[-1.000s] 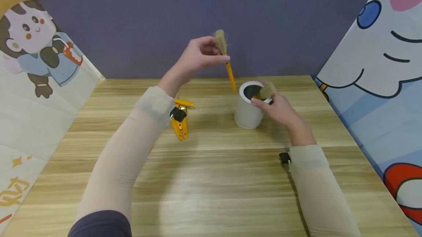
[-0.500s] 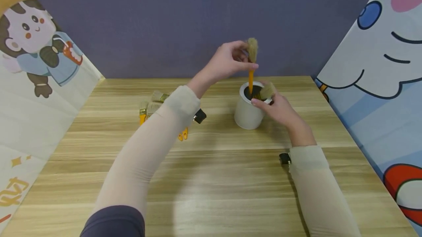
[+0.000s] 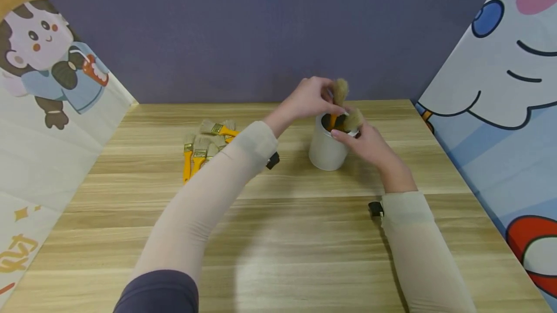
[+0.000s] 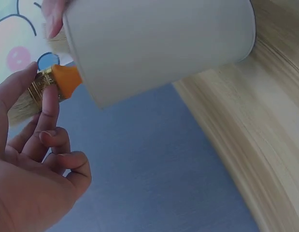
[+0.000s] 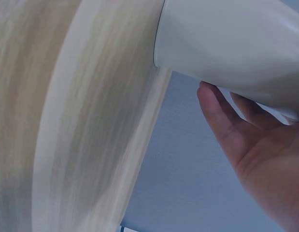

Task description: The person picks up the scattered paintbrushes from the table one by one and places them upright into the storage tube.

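A white can (image 3: 327, 152) stands upright at the right rear of the table. My left hand (image 3: 311, 97) is over its mouth and pinches a paintbrush (image 3: 341, 91) with the bristles up. In the left wrist view, thumb and fingers hold its brass-coloured ferrule (image 4: 41, 88), and the orange handle (image 4: 68, 80) runs down into the can. A second paintbrush (image 3: 354, 118) sits in the can, its bristles leaning over the right rim. My right hand (image 3: 369, 143) grips the can at its right side, thumb at the rim. The right wrist view shows fingers (image 5: 214, 104) against the can's wall.
Several more paintbrushes (image 3: 200, 151) with orange handles lie in a loose pile on the left of the wooden table (image 3: 304, 235), partly behind my left forearm. A dark panel (image 3: 217, 32) rises behind the table, and printed cartoon panels flank both sides.
My left hand has carried the paintbrush rightward to the can and lowered its handle into the mouth. The forearm has uncovered part of the brush pile. My right hand has stayed on the can.
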The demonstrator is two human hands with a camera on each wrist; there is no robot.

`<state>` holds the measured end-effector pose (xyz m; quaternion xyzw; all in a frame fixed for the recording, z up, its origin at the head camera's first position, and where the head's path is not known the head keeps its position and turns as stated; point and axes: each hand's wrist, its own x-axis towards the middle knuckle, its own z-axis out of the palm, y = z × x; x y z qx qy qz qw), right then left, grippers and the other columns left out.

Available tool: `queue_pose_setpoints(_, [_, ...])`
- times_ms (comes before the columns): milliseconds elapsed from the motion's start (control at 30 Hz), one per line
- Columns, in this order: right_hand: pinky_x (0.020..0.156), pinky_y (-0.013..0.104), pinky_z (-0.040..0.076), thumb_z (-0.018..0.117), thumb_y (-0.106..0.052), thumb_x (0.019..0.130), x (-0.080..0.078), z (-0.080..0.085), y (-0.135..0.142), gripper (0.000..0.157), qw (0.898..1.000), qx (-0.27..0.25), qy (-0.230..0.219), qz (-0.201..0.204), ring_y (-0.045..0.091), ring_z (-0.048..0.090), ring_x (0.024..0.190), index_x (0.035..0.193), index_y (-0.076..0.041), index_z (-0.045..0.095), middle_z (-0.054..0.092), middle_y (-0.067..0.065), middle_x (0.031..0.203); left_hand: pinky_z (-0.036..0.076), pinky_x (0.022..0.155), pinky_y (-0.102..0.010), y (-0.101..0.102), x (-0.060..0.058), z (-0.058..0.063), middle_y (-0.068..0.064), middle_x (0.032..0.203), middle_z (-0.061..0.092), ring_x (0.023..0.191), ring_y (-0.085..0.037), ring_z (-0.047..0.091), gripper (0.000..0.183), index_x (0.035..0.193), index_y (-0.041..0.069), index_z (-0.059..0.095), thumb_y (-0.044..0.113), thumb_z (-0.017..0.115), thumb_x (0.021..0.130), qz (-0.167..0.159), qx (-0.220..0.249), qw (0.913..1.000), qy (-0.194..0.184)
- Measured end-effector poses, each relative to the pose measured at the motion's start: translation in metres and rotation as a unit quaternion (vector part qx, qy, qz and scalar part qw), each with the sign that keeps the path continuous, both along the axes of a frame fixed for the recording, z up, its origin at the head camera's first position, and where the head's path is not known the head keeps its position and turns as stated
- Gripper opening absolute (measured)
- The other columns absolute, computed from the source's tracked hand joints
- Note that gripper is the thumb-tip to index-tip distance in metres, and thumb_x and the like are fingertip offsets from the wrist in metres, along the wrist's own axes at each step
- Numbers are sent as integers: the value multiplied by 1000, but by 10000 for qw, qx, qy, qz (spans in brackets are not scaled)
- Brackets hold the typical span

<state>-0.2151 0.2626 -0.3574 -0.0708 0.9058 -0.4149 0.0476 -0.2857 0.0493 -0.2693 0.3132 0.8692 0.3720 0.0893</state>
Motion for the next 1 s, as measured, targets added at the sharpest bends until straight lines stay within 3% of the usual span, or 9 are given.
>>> queue_pose_setpoints(267, [119,70,36,61,-66,100,-2,1,0,91,9998,188,-69,-17,50,41,151,171,-42,10,39,29,166,58,88,-28,-5,-1,19,0,106,77,96,-12,70,32,121,17,72,35,81,96,63,-133,9994,314])
queue_pose_setpoints(400, [119,70,36,62,-65,100,-2,1,1,90,9999,130,-47,-32,50,42,151,171,-41,12,42,28,165,58,89,-28,-6,-3,23,-1,108,77,97,-13,70,33,122,16,73,35,80,96,-79,-366,9990,227])
queue_pose_setpoints(600, [120,69,36,62,-65,100,-1,-1,2,90,9999,113,-31,-17,49,41,153,171,-40,12,39,27,167,59,88,-26,2,-10,6,-1,115,78,100,-13,73,42,129,13,72,37,80,96,-477,-596,9971,-35])
queue_pose_setpoints(733, [121,68,36,62,-66,99,0,-2,2,90,9999,72,-60,-39,46,40,154,171,-41,13,37,23,169,59,90,-26,7,-11,-5,0,119,78,103,-11,73,44,132,15,72,39,79,97,-447,-426,9979,-208])
queue_pose_setpoints(833, [121,66,38,60,-69,99,1,-2,1,94,9998,123,-165,-85,45,40,155,172,-30,15,35,23,171,59,90,-25,9,-10,-9,0,121,78,104,-10,73,41,131,14,72,38,79,98,-409,-258,9983,-331])
queue_pose_setpoints(933, [121,65,39,59,-70,99,0,-1,0,98,9995,177,-226,-96,45,41,154,172,-24,15,35,25,170,60,86,-24,9,-9,-12,0,117,78,100,-10,73,38,127,15,72,37,79,98,-365,-355,9984,-236])
queue_pose_setpoints(1000, [119,65,40,60,-69,99,0,0,0,99,9996,127,-226,-83,45,42,153,173,-26,11,36,26,169,59,82,-24,9,-8,-13,0,112,78,96,-10,73,37,125,14,72,38,79,97,-291,-560,9980,-18])
